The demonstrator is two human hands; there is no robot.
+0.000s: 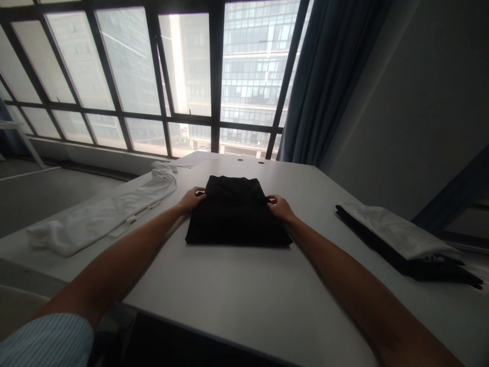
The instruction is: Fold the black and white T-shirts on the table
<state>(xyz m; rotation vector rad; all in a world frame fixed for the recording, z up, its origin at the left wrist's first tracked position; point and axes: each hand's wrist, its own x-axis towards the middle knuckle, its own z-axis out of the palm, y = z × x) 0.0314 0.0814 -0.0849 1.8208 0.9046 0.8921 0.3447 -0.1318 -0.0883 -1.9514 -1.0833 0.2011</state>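
Note:
A folded black garment (237, 219) lies flat in the middle of the white table (229, 285), its far part narrower than the near part. My left hand (191, 200) pinches the garment's left edge, thumb and fingers closed on the cloth. On the opposite side, my right hand (280, 207) grips the right edge in the same way. Both arms reach forward over the tabletop. What kind of garment it is cannot be made out from its folded shape.
Along the table's left side lies a long white cloth (110, 214). At the right sits a folded pile, a white garment (397, 229) over a black one (431, 269). Papers (194, 159) rest at the far edge, before windows and a blue curtain (324, 76).

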